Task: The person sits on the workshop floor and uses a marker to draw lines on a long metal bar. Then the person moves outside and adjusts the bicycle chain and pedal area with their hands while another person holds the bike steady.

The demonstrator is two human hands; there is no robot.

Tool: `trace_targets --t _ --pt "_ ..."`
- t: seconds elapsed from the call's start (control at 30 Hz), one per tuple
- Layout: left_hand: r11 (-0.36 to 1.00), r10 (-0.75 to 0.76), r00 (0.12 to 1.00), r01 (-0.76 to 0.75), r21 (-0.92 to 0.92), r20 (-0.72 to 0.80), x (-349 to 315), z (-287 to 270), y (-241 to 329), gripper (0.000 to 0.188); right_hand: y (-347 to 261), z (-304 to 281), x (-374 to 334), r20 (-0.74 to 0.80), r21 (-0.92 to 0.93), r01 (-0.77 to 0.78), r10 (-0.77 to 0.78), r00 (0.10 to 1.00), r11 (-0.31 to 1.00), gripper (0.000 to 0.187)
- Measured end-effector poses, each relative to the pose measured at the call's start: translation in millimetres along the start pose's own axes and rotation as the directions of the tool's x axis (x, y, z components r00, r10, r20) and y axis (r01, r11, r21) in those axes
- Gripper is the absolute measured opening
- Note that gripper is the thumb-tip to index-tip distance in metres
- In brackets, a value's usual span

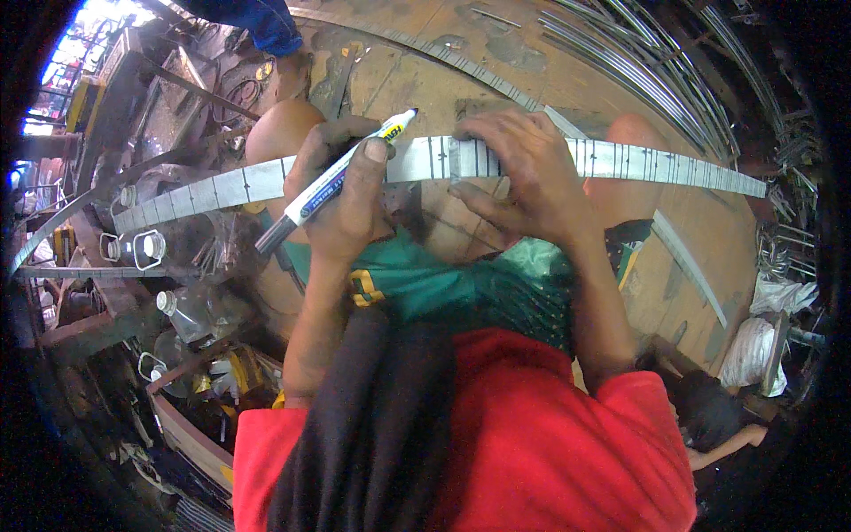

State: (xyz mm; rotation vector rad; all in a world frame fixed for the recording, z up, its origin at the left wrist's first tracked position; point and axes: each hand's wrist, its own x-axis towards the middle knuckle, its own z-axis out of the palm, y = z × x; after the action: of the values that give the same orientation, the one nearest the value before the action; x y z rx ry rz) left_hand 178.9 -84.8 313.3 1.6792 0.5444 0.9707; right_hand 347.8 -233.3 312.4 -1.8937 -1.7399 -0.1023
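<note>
A long, flat, pale metal strip (222,189) with black cross lines lies across above my lap, bending down toward both ends of the view. My left hand (353,208) is closed around a white marker (330,188) with a dark grey end; the marker slants up to the right, its dark tip above the strip. The fingers of that hand also wrap the strip's edge. To the right, my right hand (532,173) pinches the strip between thumb and fingers. A narrow grey piece (456,161) stands across the strip at its fingertips; its kind is unclear.
Thin metal rods (620,58) lie at the far right. Another marked strip (443,58) crosses the floor ahead. Clear plastic bottles (191,310) stand at left. A person's leg in blue cloth (257,22) shows at far left, and another person's arm (731,446) at lower right.
</note>
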Motion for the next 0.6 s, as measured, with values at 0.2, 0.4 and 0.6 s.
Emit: trace_targets --t 0.2,0.4,0.6 --pt "1.0 0.004 1.0 -0.003 0.02 -0.027 0.1 3.9 -0.6 0.028 1.5 4.2 1.3 0.01 0.024 -0.025 0.024 1.0 0.999 0.053" --pt "0.999 -0.002 0.999 0.004 0.046 -0.034 -0.7 3.7 -2.0 0.028 1.2 7.6 2.6 0.0 0.001 -0.028 0.028 1.0 1.0 0.055" --pt "0.999 0.013 1.0 -0.012 0.033 -0.026 -1.3 4.0 -4.8 0.027 2.6 8.3 1.9 -0.015 0.01 -0.021 0.021 1.0 1.0 0.057"
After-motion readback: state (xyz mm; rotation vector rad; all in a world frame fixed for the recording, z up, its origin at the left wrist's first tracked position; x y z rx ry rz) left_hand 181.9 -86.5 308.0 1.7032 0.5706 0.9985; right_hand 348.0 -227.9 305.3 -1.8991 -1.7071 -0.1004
